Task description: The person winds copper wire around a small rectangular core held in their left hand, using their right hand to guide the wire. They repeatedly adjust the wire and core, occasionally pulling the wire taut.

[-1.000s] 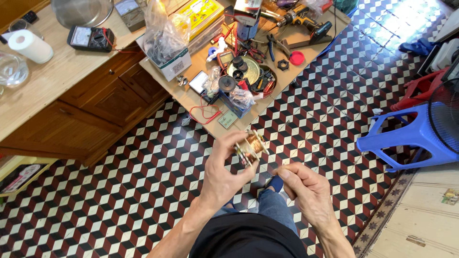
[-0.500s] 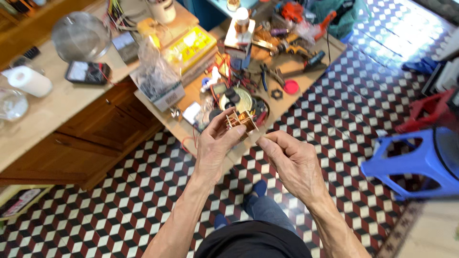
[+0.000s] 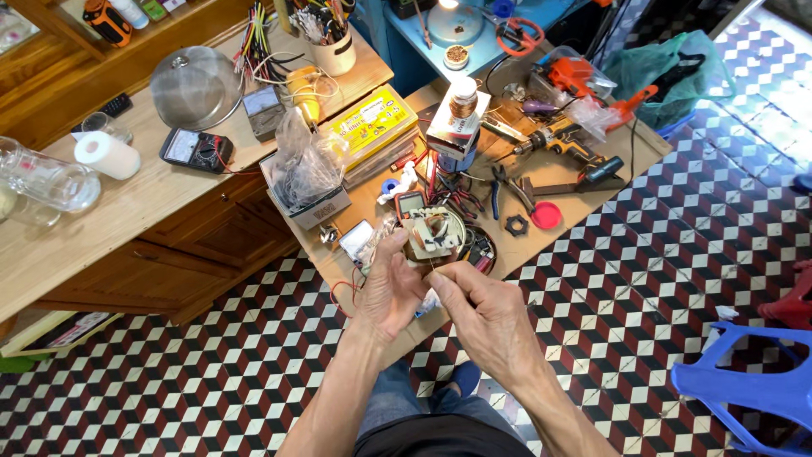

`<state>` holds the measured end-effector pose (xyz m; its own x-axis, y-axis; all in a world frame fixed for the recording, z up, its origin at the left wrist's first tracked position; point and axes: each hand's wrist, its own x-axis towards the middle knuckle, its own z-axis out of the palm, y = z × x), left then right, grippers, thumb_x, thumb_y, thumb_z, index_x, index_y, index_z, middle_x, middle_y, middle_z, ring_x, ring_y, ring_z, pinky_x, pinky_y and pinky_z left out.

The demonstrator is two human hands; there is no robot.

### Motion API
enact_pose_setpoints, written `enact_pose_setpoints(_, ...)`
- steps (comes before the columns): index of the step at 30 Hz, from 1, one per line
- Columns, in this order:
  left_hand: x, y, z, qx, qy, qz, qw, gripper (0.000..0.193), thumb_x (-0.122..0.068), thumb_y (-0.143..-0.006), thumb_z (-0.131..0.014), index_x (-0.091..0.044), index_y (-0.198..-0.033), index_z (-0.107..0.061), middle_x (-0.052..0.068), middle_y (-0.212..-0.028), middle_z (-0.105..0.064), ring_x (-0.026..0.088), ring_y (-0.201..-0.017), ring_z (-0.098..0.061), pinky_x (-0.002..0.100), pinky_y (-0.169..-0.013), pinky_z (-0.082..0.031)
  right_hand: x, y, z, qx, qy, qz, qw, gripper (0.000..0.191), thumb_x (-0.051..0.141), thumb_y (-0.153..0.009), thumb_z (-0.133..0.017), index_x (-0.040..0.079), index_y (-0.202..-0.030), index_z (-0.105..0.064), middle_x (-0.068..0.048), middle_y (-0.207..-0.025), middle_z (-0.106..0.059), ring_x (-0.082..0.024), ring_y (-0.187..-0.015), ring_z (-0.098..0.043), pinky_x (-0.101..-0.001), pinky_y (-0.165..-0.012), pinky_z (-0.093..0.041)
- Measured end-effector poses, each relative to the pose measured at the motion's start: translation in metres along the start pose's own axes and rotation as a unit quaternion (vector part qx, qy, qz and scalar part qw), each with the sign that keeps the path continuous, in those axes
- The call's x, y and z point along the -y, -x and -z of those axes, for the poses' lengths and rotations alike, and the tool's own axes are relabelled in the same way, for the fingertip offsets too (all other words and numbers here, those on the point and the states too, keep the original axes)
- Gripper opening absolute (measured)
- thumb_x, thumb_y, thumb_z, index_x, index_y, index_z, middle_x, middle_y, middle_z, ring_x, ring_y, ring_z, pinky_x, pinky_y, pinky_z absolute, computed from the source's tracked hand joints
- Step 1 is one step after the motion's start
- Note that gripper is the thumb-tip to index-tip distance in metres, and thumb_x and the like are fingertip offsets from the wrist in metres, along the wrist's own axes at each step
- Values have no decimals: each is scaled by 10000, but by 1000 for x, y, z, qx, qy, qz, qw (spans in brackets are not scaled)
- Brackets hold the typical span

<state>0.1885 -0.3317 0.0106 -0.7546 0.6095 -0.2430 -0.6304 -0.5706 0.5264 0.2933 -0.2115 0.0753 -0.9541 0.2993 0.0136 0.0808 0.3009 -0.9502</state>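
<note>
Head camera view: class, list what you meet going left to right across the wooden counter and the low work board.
White paper roll → black multimeter → clear plastic bag on a box → small transformer held in the left hand → red round lid → cordless drill.

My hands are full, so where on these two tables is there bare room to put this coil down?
Bare wood lies left of the paper roll on the long table, and at the low table's right edge beside the red lid. Around the drill and pliers it is crowded.
</note>
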Motion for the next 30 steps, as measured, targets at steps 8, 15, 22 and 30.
enact_pose_setpoints(8,-6,-68,52,-20,128,65,989,524,-355,-874,-762,-24,-1260,-639,128,-1192,-710,272,-1078,-689,424,-992,-569,-24,-61,-35,-6,26,26,999,178,172,-983,-625,44,-1061,-721,-77,-729,-719,-113,-626,-683,-297,-573,-538)
enact_pose_setpoints(15,-32,-147,96,-19,201,127,971,483,-336,-893,-748,-15,-1238,-644,148,-1162,-714,286,-1063,-701,396,-961,-583,-48,-147,-84,-61,57,-18,996,165,159,-968,-641,17,-1028,-702,-109,-741,-710,-137,-616,-666,-305,-573,-535)
enact_pose_setpoints(22,-41,-201,158,-161,161,221,948,508,-369,-864,-768,7,-1182,-641,93,-1088,-720,210,-981,-718,346,-899,-631,-109,-223,-97,-68,75,-214,972,205,198,-980,-625,33,-1024,-738,-81,-612,-615,-89,-546,-514,-292,-494,-439)
enact_pose_setpoints(30,-42,-222,171,-198,177,265,927,559,-378,-826,-806,26,-1175,-642,126,-1081,-717,228,-982,-720,347,-888,-630,-122,-247,-104,-83,77,-197,974,216,205,-989,-614,31,-1044,-730,-19,-659,-666,-47,-596,-557,-257,-517,-459)
